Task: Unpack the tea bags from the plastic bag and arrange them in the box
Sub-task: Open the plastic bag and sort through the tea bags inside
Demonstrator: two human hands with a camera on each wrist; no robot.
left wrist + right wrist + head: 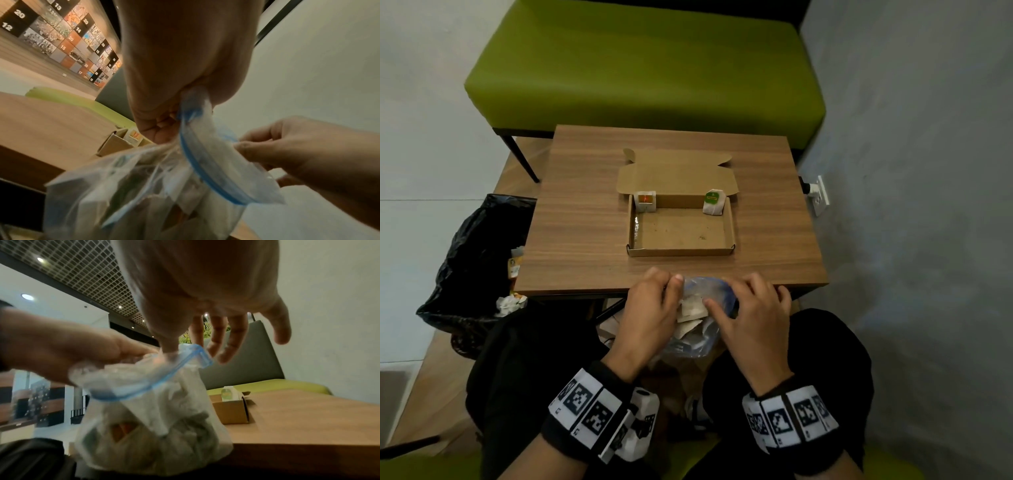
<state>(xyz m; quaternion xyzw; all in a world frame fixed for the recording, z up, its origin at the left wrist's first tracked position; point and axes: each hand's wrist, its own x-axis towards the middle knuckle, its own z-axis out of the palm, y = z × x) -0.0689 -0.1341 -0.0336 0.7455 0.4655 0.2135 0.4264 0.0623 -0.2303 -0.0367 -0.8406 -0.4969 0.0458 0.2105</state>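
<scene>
A clear plastic bag [700,330] with a blue zip rim hangs at the table's near edge, above my lap, with several tea bags [692,307] inside. My left hand [657,301] pinches the rim on the left, seen close in the left wrist view, left hand [176,91] on plastic bag [144,186]. My right hand [743,308] pinches the opposite rim with thumb and forefinger, its other fingers spread; plastic bag [154,426], right hand [185,288]. The open cardboard box [681,251] lies mid-table. A red-labelled tea bag [645,201] and a green-labelled tea bag [713,202] stand in its back corners.
The wooden table [585,222] is small, with a green bench [640,68] behind it. A black rubbish bag [472,260] with crumpled waste stands at the left. A grey wall with a socket [818,195] runs close along the right.
</scene>
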